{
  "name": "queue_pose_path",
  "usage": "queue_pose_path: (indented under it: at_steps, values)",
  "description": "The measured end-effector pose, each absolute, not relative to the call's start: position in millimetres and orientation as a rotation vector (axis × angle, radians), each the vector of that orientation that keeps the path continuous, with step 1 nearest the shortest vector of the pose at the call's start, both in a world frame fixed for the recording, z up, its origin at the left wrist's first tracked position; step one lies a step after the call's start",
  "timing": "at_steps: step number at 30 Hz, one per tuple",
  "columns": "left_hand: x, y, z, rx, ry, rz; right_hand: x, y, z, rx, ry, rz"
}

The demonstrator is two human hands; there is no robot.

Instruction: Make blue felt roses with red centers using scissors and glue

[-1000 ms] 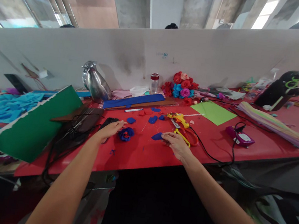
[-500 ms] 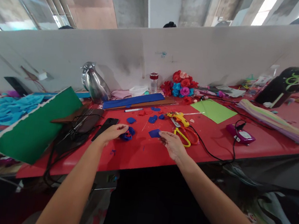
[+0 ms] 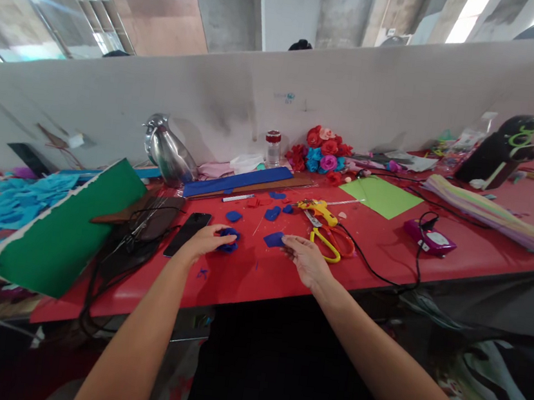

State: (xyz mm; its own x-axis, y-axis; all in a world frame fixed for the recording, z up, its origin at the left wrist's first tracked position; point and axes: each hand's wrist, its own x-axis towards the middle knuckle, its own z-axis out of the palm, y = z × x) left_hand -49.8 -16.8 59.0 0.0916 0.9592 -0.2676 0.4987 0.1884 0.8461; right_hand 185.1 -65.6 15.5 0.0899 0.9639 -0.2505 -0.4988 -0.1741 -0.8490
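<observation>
My left hand (image 3: pixel 207 241) has its fingers closed on a dark blue paper flower (image 3: pixel 228 239) just above the red tabletop (image 3: pixel 237 282). To the right, my right hand (image 3: pixel 303 255) pinches the right edge of a flat blue paper piece (image 3: pixel 273 239). Behind them lie loose blue petals (image 3: pixel 272 213) and small red scraps (image 3: pixel 253 203). Scissors with yellow and orange handles (image 3: pixel 326 245) rest beside my right hand, next to a yellow glue gun (image 3: pixel 322 212). A black phone (image 3: pixel 187 234) lies left of the flower.
A steel jug (image 3: pixel 169 152), a red-lidded jar (image 3: pixel 272 149) and a paper bouquet (image 3: pixel 324 152) stand along the wall. Green sheets (image 3: pixel 68 234) lie left, with cables near them. At right are a lime sheet (image 3: pixel 384 197), a purple box (image 3: pixel 432 238) and its black cord.
My left hand has shifted slightly right over the flower, covering more of it and uncovering more of the phone. My right hand still pinches the blue piece, almost unmoved.
</observation>
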Motion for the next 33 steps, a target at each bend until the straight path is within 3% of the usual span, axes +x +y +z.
queue_pose_path:
  at_steps: [9,18,33]
  values:
    - [-42,-18,48,1.098,1.534,0.909,177,-69,24,-0.984,-0.452,1.461]
    - [-12,-66,39,0.411,0.723,1.192,168,-82,44,-0.888,-0.367,1.446]
    - [3,-81,6,0.492,0.529,1.304,157,-89,52,-0.910,-0.334,1.443]
